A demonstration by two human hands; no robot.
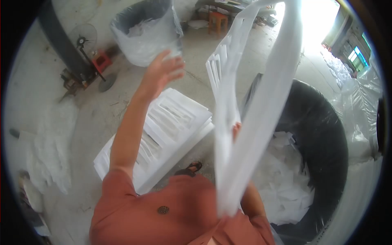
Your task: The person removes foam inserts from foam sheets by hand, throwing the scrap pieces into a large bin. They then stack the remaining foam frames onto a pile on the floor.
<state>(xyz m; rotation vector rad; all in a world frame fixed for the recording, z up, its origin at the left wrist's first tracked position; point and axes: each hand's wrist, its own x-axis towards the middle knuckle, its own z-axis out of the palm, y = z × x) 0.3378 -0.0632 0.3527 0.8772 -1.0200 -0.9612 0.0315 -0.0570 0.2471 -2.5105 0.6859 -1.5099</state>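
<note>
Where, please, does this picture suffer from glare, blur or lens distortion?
Head view: glare washes out the bright opening at upper right; head view: the left hand and the large white sheet look motion-blurred; head view: the scene curves towards the edges, with black corners.

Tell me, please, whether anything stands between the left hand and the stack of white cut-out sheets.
Nothing visible does: the left hand is raised and open, apart from the stack of white cut-out sheets. The lifted white sheet is off to the right, partly hiding the right hand.
</note>
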